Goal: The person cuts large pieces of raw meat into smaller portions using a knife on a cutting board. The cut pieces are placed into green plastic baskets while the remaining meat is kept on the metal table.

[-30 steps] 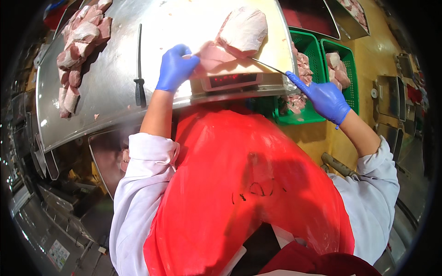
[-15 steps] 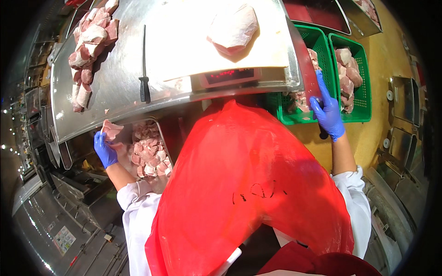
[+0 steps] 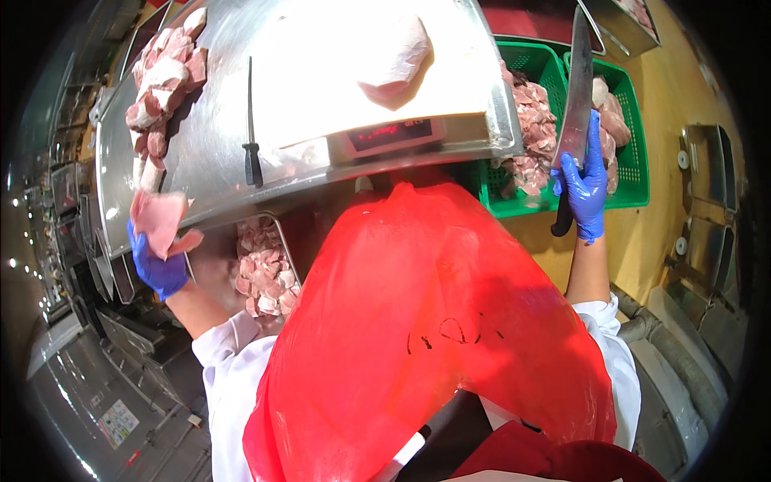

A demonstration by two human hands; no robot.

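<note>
The worktop point(image 3: 213, 120), left of green crates point(image 3: 637, 153), bears a meat joint point(image 3: 399, 58). Well apart, the right hand point(image 3: 588, 193) grips a knife point(image 3: 577, 100), the left hand point(image 3: 157, 267) a slice point(image 3: 157, 217) by the worktop's near edge. The step seems to be moving the slice aside; releasing it calls for easing the left grip.

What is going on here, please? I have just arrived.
A person in a red apron is handling raw meat. The gloved left hand holds a meat slice near the table, left of a tray with smaller meat pieces. The gloved right hand holds a large knife, its blade seen against the green baskets. A big meat piece lies on the board, apart from both hands; a meat pile lies farther left.
</note>
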